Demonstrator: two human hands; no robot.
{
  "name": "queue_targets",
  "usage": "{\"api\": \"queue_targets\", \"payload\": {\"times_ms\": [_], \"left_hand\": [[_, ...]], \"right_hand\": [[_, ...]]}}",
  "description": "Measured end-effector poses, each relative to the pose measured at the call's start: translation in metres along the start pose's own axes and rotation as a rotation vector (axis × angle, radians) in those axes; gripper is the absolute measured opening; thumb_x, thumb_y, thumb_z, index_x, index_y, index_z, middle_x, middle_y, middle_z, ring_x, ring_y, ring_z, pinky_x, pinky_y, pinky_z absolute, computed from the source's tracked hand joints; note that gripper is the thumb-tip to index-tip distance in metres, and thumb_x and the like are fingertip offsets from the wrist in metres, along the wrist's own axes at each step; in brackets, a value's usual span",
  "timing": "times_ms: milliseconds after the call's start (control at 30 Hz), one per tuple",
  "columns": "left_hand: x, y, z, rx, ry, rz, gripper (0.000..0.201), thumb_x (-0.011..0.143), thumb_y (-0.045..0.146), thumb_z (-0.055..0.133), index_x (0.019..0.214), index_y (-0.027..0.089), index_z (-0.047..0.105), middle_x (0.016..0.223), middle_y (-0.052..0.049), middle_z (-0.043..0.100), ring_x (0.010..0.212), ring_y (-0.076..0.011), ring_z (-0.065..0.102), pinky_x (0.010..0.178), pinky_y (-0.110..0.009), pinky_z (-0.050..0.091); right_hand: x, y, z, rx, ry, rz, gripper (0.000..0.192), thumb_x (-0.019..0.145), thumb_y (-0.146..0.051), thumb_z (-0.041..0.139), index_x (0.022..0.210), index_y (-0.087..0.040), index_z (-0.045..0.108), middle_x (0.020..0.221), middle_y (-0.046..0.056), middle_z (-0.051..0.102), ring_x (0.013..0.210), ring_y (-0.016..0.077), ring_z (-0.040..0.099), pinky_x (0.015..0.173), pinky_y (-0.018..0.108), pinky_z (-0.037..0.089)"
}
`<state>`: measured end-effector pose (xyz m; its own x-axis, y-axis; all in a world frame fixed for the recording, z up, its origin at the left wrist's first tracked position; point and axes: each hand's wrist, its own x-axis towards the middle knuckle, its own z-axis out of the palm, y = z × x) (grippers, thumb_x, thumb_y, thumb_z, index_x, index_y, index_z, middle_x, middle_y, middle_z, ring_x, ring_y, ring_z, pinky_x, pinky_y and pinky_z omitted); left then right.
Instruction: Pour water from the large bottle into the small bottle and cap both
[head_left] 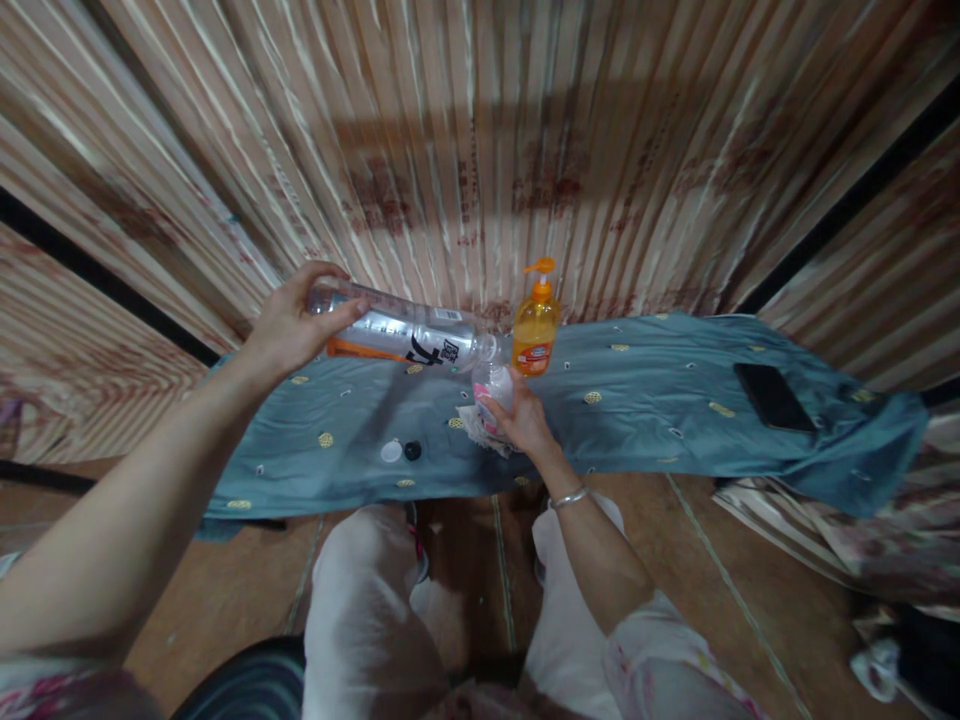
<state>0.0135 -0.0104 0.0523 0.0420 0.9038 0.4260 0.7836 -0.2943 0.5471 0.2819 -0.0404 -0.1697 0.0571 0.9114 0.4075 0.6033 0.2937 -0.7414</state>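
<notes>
My left hand [292, 322] grips the base end of a large clear plastic bottle [405, 335] with a silver and orange label. The bottle lies tipped almost level, its open mouth over a small clear bottle [491, 385] with a pink label. My right hand [525, 420] holds that small bottle upright on the blue-grey cloth [637, 410]. A crumpled white tissue [474, 428] sits just beside the small bottle. An orange pump dispenser [535, 325] stands right behind it.
A white cap [391, 451] and a black cap [412, 450] lie on the cloth near my knees. A black phone [772, 396] rests on the cloth at the right. A striped wood-grain wall rises behind. Patterned fabric lies on the floor at far right.
</notes>
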Motion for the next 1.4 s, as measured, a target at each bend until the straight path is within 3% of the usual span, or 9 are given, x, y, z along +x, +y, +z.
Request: {"api": "queue_targets", "payload": {"times_ms": [267,667,1100,1400], "left_hand": [[0.003,-0.004,0.0,-0.025,-0.012,0.036,0.066,0.062,0.064,0.067,0.109,0.017,0.061,0.097,-0.007,0.068,0.081,-0.017,0.057,0.077,-0.03,0.048],[0.0,0.005,0.001,-0.004,0.005,0.016,0.091,0.053,0.084,0.061,0.109,0.013,0.062,0.095,-0.008,0.065,0.081,-0.0187,0.056,0.088,-0.04,0.05],[0.003,-0.002,0.001,0.009,-0.008,0.044,0.075,0.062,0.072,0.063,0.109,0.014,0.061,0.094,-0.007,0.065,0.079,-0.0173,0.056,0.082,-0.035,0.05],[0.002,0.002,-0.001,0.048,0.0,0.031,0.073,0.062,0.07,0.064,0.11,0.014,0.061,0.094,-0.006,0.065,0.08,-0.0171,0.056,0.082,-0.034,0.05]], "right_hand": [[0.001,0.001,0.0,0.018,-0.012,0.004,0.065,0.086,-0.048,0.061,0.139,-0.015,0.042,0.128,0.019,0.064,0.113,0.0315,0.065,0.095,0.046,0.053],[0.001,-0.006,-0.005,0.026,-0.043,0.047,0.067,0.085,-0.046,0.063,0.139,-0.012,0.042,0.129,0.02,0.063,0.114,0.0318,0.064,0.097,0.046,0.051],[0.0,0.005,0.002,-0.002,0.019,-0.032,0.068,0.086,-0.052,0.061,0.139,-0.013,0.042,0.132,0.02,0.06,0.119,0.0319,0.061,0.099,0.048,0.05],[-0.001,0.004,0.002,0.003,0.019,-0.024,0.068,0.086,-0.051,0.061,0.14,-0.015,0.041,0.126,0.018,0.065,0.112,0.0313,0.066,0.093,0.045,0.054]]}}
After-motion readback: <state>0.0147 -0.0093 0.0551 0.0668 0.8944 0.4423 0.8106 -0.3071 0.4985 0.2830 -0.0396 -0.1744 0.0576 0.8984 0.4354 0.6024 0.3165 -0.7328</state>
